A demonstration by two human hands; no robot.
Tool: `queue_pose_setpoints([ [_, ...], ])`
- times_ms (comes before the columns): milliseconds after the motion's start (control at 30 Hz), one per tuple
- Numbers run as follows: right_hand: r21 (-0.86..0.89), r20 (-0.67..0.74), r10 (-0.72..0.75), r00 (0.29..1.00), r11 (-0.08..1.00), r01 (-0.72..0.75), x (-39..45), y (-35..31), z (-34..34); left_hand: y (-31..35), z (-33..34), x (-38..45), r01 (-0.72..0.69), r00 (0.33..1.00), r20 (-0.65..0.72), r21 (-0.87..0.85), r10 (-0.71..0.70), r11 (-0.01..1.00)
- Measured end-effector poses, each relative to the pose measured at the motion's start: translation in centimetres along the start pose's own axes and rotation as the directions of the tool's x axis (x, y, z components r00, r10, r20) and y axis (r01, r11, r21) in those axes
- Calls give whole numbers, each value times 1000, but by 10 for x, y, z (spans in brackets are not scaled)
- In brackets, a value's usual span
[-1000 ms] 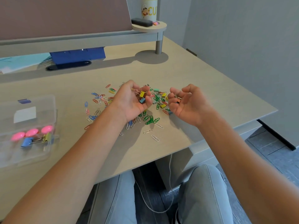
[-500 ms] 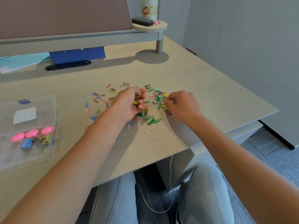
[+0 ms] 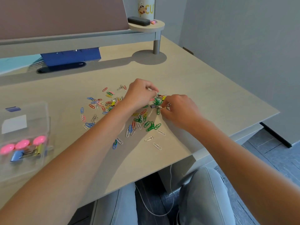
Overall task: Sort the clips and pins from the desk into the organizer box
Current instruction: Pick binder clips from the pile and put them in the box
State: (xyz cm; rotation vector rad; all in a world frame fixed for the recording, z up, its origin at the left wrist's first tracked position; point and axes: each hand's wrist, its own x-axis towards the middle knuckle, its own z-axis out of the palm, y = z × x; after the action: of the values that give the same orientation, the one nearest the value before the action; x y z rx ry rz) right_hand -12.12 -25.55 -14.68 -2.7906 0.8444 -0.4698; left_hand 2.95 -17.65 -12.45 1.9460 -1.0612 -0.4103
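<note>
Both hands are down in the thick of the pile. The left hand (image 3: 139, 93) has its fingers curled in a pinch over the tangle at the far side, but I honestly can't tell what it's got, if anything. The right hand (image 3: 177, 109) is pinched on a small grey binder clip (image 3: 155, 106) with silver wire handles, right at the edge of a green knot of clips. My guess is two hands are in there because the stuff is snarled together, so one steadies while the other teases a piece free.

The scatter of coloured wire paper clips (image 3: 138, 117) (green, blue, red, yellow, plain silver) is spread loose over the middle of the pale wood-look worktop (image 3: 203, 88). The clear plastic organizer box (image 3: 26, 111) sits well apart at the left edge, with three round pink pins (image 3: 22, 144) and a blue and a gold binder clip (image 3: 28, 153) already inside. Most of the sorting looks still to go.
</note>
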Motion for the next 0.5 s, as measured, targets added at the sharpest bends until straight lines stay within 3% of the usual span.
queue_pose_setpoints([
  [100, 5, 14, -77, 997, 997, 77, 2, 7, -1, 0, 8, 17, -92, 993, 88, 163, 78, 982],
  [300, -36, -69, -291, 954, 957, 289, 1, 29, 10, 3, 16, 36, -200, 955, 264, 231, 137, 952],
  [400, -12, -144, -280, 949, 960, 281, -4, 36, 9, 2, 18, 41, -218, 944, 295, 229, 146, 949],
  [500, 139, -228, -172, 958, 969, 206, -12, 41, 2, 1, 20, 45, -245, 936, 313, 248, 162, 937],
])
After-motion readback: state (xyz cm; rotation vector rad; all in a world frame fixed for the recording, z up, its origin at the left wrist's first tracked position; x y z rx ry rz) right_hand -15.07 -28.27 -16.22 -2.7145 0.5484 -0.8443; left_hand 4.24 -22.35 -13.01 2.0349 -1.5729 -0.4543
